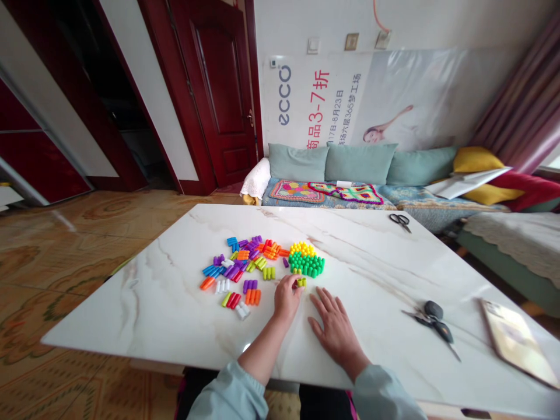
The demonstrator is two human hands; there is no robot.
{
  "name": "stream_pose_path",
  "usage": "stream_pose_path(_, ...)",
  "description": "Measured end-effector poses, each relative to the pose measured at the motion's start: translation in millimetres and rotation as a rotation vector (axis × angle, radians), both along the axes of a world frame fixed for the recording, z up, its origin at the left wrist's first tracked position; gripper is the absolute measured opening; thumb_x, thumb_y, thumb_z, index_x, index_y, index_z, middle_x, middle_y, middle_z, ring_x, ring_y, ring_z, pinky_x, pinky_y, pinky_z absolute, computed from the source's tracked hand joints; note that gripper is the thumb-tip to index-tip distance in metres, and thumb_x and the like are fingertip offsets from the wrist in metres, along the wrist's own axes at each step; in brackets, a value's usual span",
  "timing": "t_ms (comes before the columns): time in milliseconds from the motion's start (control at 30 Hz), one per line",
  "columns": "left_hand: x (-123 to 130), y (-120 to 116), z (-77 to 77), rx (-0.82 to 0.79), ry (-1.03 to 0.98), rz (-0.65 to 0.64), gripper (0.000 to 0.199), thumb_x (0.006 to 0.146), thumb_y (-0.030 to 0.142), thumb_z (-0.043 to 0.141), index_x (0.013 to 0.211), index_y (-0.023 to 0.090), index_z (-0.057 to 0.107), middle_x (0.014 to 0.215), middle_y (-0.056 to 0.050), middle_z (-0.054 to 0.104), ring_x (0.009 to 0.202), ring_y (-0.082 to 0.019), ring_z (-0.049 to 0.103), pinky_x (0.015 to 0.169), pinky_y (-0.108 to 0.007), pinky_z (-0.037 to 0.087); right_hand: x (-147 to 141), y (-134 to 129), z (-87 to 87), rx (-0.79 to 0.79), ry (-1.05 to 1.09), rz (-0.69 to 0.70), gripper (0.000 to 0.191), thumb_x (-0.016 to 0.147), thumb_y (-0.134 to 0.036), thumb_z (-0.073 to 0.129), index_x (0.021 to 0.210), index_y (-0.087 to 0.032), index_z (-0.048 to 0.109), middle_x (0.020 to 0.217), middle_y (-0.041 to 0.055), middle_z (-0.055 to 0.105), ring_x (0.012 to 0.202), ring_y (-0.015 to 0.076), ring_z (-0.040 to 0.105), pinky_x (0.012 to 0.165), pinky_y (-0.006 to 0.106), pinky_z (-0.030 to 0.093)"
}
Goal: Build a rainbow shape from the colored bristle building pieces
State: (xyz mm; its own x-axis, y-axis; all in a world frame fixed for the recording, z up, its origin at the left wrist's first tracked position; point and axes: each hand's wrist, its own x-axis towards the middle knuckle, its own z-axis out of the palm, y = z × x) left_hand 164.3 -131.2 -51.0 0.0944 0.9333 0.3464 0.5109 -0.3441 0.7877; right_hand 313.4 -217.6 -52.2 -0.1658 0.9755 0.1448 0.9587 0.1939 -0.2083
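Note:
My left hand (286,300) is closed in a pinch at a small lime-green plastic piece (301,282), just in front of the upright green pieces (308,265). Another lime piece (297,272) stands right behind the fingertips. Flat on the marble-look table (371,280), my right hand (335,324) rests with its fingers spread, holding nothing. Yellow pieces (301,249) stand packed behind the green ones. To the left lie loose rounded pieces in small joined rows, among them orange (252,297), purple (251,285), white (223,286) and blue (213,271).
At the table's right are a folding multi-tool or key set (435,321) and a gold phone-like slab (518,338). Black-handled scissors (400,220) lie near the far edge. Behind the table stands a sofa (359,166) with green cushions; a red door (223,87) is at the back left.

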Motion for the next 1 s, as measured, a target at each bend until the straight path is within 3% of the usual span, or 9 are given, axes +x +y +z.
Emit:
stream_pose_path(167, -1, -4, -3.7, 0.011, -0.03, 0.035, 0.019, 0.086, 0.019, 0.055, 0.102, 0.02, 0.063, 0.095, -0.005, 0.07, 0.087, -0.018, 0.064, 0.084, -0.034, 0.05, -1, -1, 3.6, -0.018, 0.001, -0.001, 0.057, 0.092, -0.047, 0.037, 0.143, -0.022, 0.039, 0.155, 0.0063, 0.025, 0.143, 0.0229, 0.019, 0.116, 0.047, 0.016)
stream_pose_path(300, -6, -10, -0.2, 0.077, -0.075, 0.021, 0.028, 0.088, 0.014, 0.042, 0.108, 0.019, 0.06, 0.104, -0.008, 0.066, 0.1, -0.018, 0.062, 0.089, -0.033, 0.049, -1, -2, 4.8, -0.012, 0.007, -0.003, 0.057, 0.092, -0.047, 0.037, 0.144, -0.022, 0.038, 0.155, 0.0069, 0.025, 0.143, 0.0231, 0.02, 0.116, 0.047, 0.016)
stream_pose_path(433, -9, -11, 5.4, 0.029, -0.092, 0.044, 0.029, 0.08, 0.011, 0.051, 0.107, 0.019, 0.056, 0.094, -0.006, 0.067, 0.088, -0.017, 0.064, 0.08, -0.03, 0.052, -1, -2, 4.3, -0.004, 0.011, 0.0, 0.057, 0.092, -0.047, 0.037, 0.143, -0.022, 0.039, 0.155, 0.007, 0.025, 0.143, 0.0231, 0.02, 0.116, 0.047, 0.015)
stream_pose_path(633, -12, -1, 9.1, 0.028, -0.001, 0.012, 0.019, 0.072, 0.006, 0.059, 0.087, 0.017, 0.062, 0.08, -0.001, 0.062, 0.068, -0.012, 0.059, 0.07, -0.027, 0.051, -1, -1, 3.6, -0.007, 0.013, -0.005, 0.057, 0.092, -0.047, 0.037, 0.143, -0.022, 0.039, 0.155, 0.0069, 0.024, 0.143, 0.023, 0.02, 0.116, 0.047, 0.015)
stream_pose_path(1000, 8, 10, 9.9, 0.035, 0.06, -0.089, 0.034, 0.068, -0.002, 0.06, 0.094, 0.019, 0.065, 0.088, -0.001, 0.062, 0.068, -0.011, 0.058, 0.076, -0.029, 0.052, -1, -1, 4.2, -0.008, 0.008, -0.005, 0.057, 0.092, -0.047, 0.036, 0.143, -0.022, 0.039, 0.155, 0.0059, 0.025, 0.143, 0.0226, 0.019, 0.116, 0.047, 0.014)
